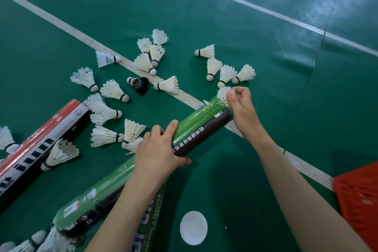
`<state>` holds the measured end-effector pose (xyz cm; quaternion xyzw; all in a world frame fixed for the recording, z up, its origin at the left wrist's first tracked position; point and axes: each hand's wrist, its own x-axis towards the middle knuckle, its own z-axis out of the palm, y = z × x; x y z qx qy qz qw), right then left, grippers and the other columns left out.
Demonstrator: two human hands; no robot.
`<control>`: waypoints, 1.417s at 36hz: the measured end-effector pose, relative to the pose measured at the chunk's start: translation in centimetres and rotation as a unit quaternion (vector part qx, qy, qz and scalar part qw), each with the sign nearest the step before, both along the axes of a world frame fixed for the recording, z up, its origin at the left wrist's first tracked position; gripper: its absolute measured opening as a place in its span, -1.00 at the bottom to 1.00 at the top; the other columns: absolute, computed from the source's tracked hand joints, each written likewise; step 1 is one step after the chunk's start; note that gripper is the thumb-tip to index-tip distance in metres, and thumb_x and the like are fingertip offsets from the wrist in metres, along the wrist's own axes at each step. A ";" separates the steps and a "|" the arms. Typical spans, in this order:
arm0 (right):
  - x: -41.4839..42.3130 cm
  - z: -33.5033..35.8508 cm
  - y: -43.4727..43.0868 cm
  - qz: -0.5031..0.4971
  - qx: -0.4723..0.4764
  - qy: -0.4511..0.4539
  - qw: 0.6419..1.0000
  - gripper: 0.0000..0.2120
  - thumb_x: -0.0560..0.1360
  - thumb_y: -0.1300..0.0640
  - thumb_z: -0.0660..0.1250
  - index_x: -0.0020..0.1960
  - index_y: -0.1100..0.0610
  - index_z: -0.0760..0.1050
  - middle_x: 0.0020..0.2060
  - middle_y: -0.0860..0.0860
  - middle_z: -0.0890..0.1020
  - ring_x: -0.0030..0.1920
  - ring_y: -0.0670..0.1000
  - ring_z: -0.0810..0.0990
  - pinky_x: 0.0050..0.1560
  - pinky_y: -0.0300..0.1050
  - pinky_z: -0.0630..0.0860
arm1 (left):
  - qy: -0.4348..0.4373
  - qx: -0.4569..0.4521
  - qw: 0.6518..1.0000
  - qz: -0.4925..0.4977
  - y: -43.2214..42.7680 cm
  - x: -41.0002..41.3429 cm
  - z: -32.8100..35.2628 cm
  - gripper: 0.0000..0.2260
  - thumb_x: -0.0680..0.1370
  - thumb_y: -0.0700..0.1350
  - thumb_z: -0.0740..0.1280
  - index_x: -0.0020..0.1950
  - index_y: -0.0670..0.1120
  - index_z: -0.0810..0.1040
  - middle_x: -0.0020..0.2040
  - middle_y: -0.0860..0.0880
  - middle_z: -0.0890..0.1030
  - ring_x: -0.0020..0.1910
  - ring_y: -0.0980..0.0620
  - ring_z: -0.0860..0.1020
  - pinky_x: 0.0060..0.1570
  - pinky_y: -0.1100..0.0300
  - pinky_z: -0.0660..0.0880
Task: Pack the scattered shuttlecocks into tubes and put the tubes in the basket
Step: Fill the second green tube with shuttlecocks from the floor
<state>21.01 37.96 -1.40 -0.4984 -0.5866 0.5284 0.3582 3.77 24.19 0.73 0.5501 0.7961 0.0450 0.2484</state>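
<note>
Head view: my left hand (pixel 161 149) grips the green tube (pixel 196 129), pointing up-right. My right hand (pixel 239 104) pinches a shuttlecock (pixel 223 93) at its mouth.

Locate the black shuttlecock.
Head view, left of centre: the black shuttlecock lies on the green floor beside the white line, among white shuttlecocks.

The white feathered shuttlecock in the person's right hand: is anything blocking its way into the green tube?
Nothing visible does. The right hand holds the white feathered shuttlecock right at the open mouth of the green and black cardboard tube, which the left hand steadies.
</note>
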 end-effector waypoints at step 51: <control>5.0 -8.1 11.0 -0.228 0.029 -0.204 0.952 -0.86 0.54 0.35 0.22 -0.08 0.14 0.45 0.01 0.12 0.51 -0.08 -0.01 0.45 -0.04 -0.23 0.36 | 0.090 -0.069 0.992 -0.062 8.5 2.8 -2.0 -0.13 0.29 0.30 0.47 0.46 0.13 0.10 0.23 -0.08 0.37 0.22 -0.12 0.38 0.12 0.01 0.41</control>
